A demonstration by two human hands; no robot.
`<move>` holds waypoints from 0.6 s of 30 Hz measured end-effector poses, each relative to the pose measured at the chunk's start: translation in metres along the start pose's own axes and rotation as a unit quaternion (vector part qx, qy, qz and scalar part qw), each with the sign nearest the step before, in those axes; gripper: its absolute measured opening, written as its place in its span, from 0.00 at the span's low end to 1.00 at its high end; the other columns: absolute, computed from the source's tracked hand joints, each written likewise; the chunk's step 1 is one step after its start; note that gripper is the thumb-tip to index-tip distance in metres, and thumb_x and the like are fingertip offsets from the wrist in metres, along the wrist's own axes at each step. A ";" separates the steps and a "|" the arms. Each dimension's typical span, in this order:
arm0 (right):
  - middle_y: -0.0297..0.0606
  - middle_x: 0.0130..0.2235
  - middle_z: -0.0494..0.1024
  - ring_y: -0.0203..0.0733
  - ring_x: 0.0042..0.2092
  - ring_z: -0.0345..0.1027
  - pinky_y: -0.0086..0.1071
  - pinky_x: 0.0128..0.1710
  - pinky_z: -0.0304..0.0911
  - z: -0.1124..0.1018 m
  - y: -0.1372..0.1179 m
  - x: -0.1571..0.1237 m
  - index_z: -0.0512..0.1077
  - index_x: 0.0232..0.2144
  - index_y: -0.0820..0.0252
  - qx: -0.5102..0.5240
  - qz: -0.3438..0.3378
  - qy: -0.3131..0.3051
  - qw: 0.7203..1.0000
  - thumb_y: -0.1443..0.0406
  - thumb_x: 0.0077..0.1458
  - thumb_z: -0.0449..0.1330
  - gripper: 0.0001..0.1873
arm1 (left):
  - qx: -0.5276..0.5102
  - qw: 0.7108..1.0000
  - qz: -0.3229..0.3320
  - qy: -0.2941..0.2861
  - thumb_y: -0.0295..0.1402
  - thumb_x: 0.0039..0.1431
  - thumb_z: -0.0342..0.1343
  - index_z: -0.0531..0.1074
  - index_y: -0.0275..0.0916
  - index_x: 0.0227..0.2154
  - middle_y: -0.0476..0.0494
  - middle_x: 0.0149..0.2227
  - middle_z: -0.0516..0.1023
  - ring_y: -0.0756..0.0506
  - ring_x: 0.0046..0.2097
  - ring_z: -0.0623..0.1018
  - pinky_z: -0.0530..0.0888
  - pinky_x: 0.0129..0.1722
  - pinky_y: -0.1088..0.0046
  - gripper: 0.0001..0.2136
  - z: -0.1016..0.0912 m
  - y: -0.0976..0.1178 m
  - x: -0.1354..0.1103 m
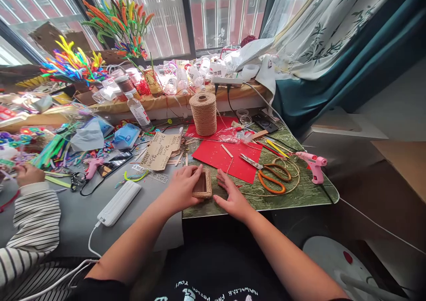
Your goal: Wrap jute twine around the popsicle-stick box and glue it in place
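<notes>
Gripping the small twine-covered box [208, 183] from its left side, the left hand [181, 185] holds it near the front edge of the green surface [213, 209]. The right hand [234, 199], open and empty, is just beside it, left of the orange-handled scissors [260, 166].

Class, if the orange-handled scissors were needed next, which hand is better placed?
Probably the right hand: it looks free and lies nearer the orange-handled scissors, while the left hand grips the small twine-edged box.

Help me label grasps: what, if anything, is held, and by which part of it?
Left grip holds the brown box by its left end; right grip, nothing.
</notes>
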State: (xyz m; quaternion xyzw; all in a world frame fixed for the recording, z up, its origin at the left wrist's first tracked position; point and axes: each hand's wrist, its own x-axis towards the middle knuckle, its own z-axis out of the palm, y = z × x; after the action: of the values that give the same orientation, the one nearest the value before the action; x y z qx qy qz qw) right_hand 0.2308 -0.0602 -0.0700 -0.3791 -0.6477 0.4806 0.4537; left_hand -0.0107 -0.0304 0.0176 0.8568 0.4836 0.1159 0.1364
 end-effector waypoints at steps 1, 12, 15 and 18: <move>0.41 0.76 0.50 0.55 0.74 0.51 0.57 0.70 0.57 -0.001 0.000 -0.001 0.46 0.75 0.40 -0.017 -0.002 -0.003 1.000 0.60 0.63 0.66 0.47 | -0.006 1.000 -0.004 -0.007 0.48 0.48 0.72 0.48 0.47 0.75 0.31 0.67 0.63 0.25 0.68 0.63 0.61 0.67 0.39 0.55 0.003 0.000 0.000; 0.37 0.72 0.62 0.49 0.73 0.54 0.52 0.74 0.50 0.021 -0.007 0.022 0.60 0.71 0.46 0.077 0.006 0.089 0.993 0.51 0.72 0.52 0.29 | -0.412 0.910 -0.028 0.035 0.46 0.40 0.79 0.36 0.50 0.76 0.33 0.78 0.41 0.27 0.77 0.45 0.45 0.74 0.44 0.68 0.032 -0.047 -0.028; 0.36 0.71 0.64 0.47 0.73 0.55 0.49 0.75 0.48 0.041 -0.007 0.040 0.62 0.70 0.49 0.110 0.033 0.120 0.986 0.51 0.73 0.48 0.28 | -0.509 0.850 -0.067 0.113 0.56 0.57 0.66 0.46 0.46 0.75 0.35 0.77 0.46 0.31 0.77 0.47 0.43 0.75 0.49 0.51 0.057 -0.033 -0.023; 0.35 0.72 0.63 0.46 0.73 0.54 0.47 0.75 0.48 0.053 -0.006 0.047 0.62 0.70 0.50 0.120 0.050 0.120 0.984 0.53 0.73 0.48 0.28 | -0.560 0.790 -0.125 0.216 0.54 0.74 0.42 0.57 0.48 0.72 0.43 0.75 0.56 0.39 0.76 0.52 0.46 0.76 0.56 0.29 0.073 -0.011 -0.016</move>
State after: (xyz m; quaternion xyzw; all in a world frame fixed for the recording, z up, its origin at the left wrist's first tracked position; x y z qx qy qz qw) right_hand 0.1655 -0.0328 -0.0601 -0.4083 -0.5066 0.5279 0.5459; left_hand -0.0035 -0.0480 -0.0558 0.5154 0.4534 0.5304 0.4975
